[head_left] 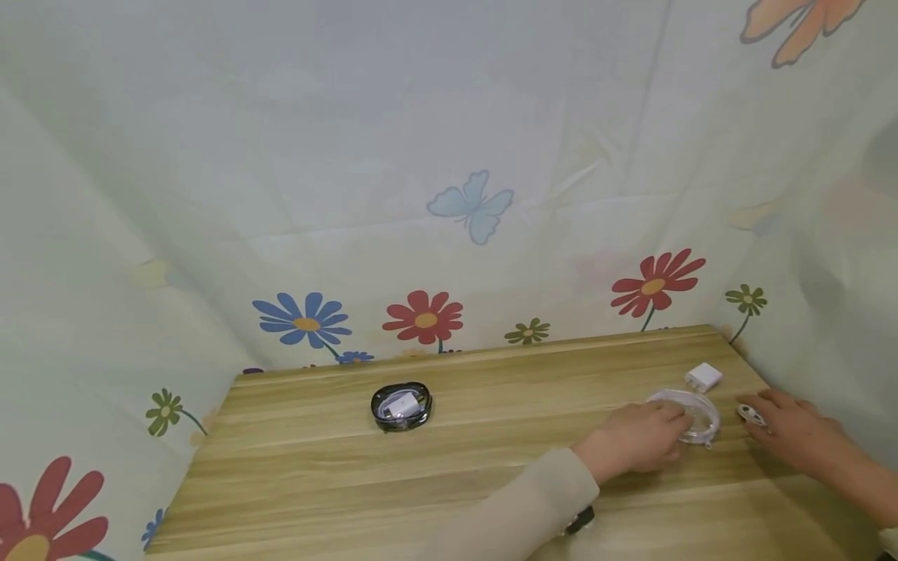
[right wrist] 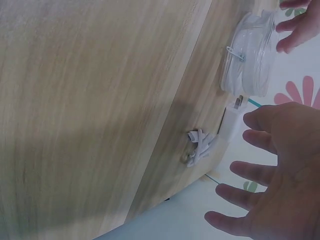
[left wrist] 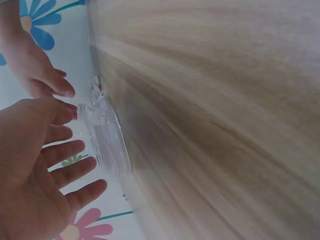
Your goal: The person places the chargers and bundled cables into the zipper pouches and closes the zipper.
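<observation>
My left hand [head_left: 634,438] is at the near left side of a round clear case [head_left: 704,413], fingertips overlapping it in the head view. In the left wrist view its fingers are spread and relaxed beside the case. A small metal zipper pull [right wrist: 235,54] shows on the case's side. Over on the right, my right hand [head_left: 800,432] hovers beside a small bundled white cable [head_left: 751,414], its fingers apart and loosely extended in the right wrist view. Behind the case lies a white charger plug [head_left: 704,377], its metal prongs visible in the right wrist view.
Further left on the wooden table [head_left: 295,467] sits a round black-rimmed case [head_left: 401,407] with a white charger and cable inside. A flower-printed curtain [head_left: 351,195] hangs behind the table and on both sides. The table's right edge runs close to the right hand.
</observation>
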Demonstrator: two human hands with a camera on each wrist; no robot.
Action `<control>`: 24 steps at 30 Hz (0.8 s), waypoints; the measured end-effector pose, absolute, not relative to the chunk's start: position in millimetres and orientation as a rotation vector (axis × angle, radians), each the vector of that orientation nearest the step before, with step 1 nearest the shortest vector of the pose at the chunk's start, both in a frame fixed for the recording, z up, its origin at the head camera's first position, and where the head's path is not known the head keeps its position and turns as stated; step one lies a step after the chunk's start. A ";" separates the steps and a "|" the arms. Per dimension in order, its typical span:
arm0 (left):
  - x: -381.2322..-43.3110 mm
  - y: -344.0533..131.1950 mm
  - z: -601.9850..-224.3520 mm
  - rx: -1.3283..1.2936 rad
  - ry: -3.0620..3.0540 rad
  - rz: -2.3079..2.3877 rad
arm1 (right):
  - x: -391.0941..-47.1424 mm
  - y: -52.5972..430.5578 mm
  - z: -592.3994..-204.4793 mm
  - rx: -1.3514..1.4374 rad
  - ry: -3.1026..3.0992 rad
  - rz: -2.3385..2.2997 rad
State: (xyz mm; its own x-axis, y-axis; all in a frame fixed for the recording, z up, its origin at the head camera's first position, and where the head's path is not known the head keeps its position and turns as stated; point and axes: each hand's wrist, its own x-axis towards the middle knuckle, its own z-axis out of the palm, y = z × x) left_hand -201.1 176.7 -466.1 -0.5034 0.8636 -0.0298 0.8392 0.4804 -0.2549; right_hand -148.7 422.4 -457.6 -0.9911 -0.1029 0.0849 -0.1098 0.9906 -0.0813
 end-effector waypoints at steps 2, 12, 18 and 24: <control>-202.3 178.9 -466.6 -1.513 -2.638 0.400 | -149.6 421.3 -457.4 0.169 -3.046 0.128; -212.2 175.4 -466.9 -1.667 -2.547 0.473 | -152.3 418.5 -455.6 0.181 -3.052 0.114; -217.2 173.3 -466.9 -1.719 -2.497 0.446 | -152.3 419.2 -458.0 0.209 -3.044 0.144; -212.3 178.3 -465.5 -1.509 -2.681 0.375 | -153.1 422.7 -461.8 0.209 -3.049 0.163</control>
State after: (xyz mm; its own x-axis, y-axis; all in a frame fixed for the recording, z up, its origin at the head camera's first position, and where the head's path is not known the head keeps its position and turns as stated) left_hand -212.3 178.3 -465.5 -0.5250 0.8472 -0.0814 0.8371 0.4967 -0.2293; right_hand -153.1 422.7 -461.8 -0.9874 -0.1317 0.0878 -0.1403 0.9850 -0.1002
